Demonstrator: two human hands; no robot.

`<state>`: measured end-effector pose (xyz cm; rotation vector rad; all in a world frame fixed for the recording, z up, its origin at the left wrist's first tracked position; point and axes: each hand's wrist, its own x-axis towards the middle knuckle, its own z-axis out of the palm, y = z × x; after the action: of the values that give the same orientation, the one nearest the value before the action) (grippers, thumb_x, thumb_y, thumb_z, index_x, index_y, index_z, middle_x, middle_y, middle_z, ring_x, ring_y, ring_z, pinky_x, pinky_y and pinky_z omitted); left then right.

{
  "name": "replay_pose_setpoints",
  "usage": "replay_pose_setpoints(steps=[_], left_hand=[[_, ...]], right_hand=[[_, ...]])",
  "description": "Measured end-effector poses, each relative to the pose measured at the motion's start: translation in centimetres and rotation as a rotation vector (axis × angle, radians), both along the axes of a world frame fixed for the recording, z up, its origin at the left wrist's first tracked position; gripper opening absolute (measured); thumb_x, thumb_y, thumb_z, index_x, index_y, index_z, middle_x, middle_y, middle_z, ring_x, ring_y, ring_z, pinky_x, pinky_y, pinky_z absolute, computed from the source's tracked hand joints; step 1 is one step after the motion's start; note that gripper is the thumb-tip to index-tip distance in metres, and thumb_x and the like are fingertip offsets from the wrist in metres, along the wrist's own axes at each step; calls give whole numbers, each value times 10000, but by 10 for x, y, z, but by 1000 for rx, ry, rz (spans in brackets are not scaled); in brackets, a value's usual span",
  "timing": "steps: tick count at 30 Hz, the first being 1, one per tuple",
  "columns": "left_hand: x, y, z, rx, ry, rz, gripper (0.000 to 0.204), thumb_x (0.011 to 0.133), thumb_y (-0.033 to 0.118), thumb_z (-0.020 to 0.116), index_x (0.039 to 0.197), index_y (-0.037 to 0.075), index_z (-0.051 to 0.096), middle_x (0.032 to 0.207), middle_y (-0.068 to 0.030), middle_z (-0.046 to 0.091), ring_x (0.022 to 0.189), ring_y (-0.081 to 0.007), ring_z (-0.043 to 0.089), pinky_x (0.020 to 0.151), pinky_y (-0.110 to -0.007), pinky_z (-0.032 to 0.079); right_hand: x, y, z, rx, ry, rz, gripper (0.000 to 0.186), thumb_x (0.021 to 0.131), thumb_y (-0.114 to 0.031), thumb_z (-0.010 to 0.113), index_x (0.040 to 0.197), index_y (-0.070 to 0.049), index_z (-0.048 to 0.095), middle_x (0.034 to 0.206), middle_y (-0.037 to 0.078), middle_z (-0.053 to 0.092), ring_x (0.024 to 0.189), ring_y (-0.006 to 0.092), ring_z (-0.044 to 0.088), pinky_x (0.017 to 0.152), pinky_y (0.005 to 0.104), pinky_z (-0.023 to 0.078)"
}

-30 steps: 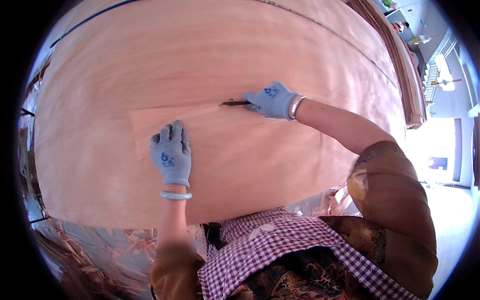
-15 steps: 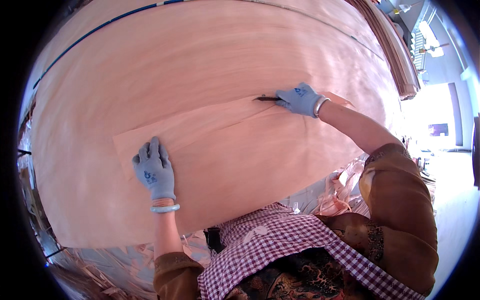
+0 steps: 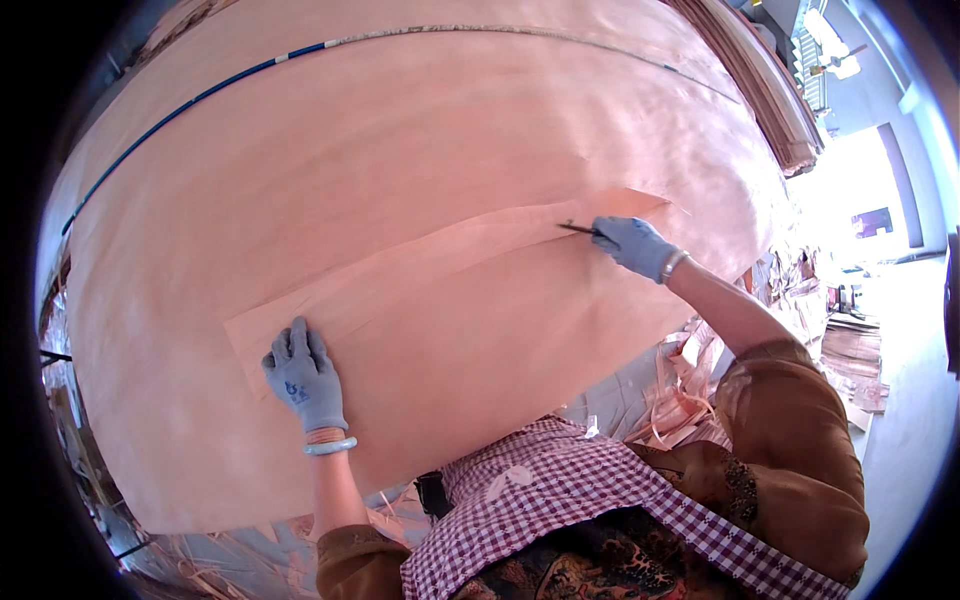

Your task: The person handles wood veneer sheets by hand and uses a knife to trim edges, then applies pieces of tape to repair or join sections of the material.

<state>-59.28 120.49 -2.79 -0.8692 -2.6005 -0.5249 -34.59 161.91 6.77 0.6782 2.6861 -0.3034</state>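
Observation:
A large pale pink veneer sheet point(image 3: 420, 370) covers the work surface, with a long narrower strip of veneer point(image 3: 450, 240) lying on it, its right end partly raised. My left hand point(image 3: 305, 372), in a grey-blue glove, rests fingers down on the strip's left end, holding nothing. My right hand point(image 3: 632, 245), gloved the same, is closed on a slim dark knife point(image 3: 577, 229), whose tip is at the strip near its right part.
A blue-and-white rod or line point(image 3: 170, 117) crosses the far part. Stacked veneer sheets point(image 3: 755, 100) stand at upper right. Pink scraps point(image 3: 685, 385) lie below the near edge. Beyond at right are more piled sheets point(image 3: 850, 350) and a bright doorway point(image 3: 850, 175).
My right hand has moved rightward along the strip with the knife. My left hand sits lower and farther left in the picture, still on the strip's end. The whole view has shifted.

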Motion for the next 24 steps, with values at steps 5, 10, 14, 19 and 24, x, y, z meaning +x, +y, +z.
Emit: replay_pose_setpoints(steps=[5, 10, 14, 19, 24], left_hand=[[4, -1, 7, -5, 21, 28, 178, 874, 160, 573, 1023, 84, 632, 946, -89, 608, 823, -248, 544, 712, -381, 420], [2, -1, 10, -40, -5, -2, 167, 873, 165, 567, 1000, 78, 631, 943, -96, 607, 818, -273, 543, 702, -388, 416], [6, -2, 18, -71, -58, 21, 203, 886, 200, 539, 1035, 84, 615, 962, -108, 590, 835, -296, 536, 729, -406, 421], [11, 4, 27, -90, -92, 15, 218, 879, 208, 536, 1047, 82, 595, 974, -128, 569, 833, -325, 534, 719, -429, 436], [6, -3, 22, -64, -89, -41, 251, 879, 219, 514, 1055, 55, 585, 965, -143, 560, 858, -331, 534, 713, -440, 439]], right_hand=[[-10, 1, 6, 2, 337, 130, 489, 805, -210, 647, 1276, -215, 513, 1266, 106, 459, 1128, 282, 502, 910, 375, 453], [-27, 2, -6, 94, 278, 51, 317, 791, -169, 632, 1107, -169, 606, 1108, 58, 557, 1040, 273, 551, 866, 377, 462], [-17, -22, 41, 241, 441, 4, 197, 783, -141, 602, 977, -117, 617, 951, 60, 595, 913, 263, 585, 773, 378, 483], [47, -106, 76, -76, 150, 37, 189, 819, -219, 633, 978, -117, 632, 883, 87, 610, 846, 274, 607, 749, 371, 488], [57, -185, 55, -373, -130, -29, 282, 884, -366, 576, 930, -94, 636, 838, 100, 641, 716, 273, 598, 649, 369, 484]])
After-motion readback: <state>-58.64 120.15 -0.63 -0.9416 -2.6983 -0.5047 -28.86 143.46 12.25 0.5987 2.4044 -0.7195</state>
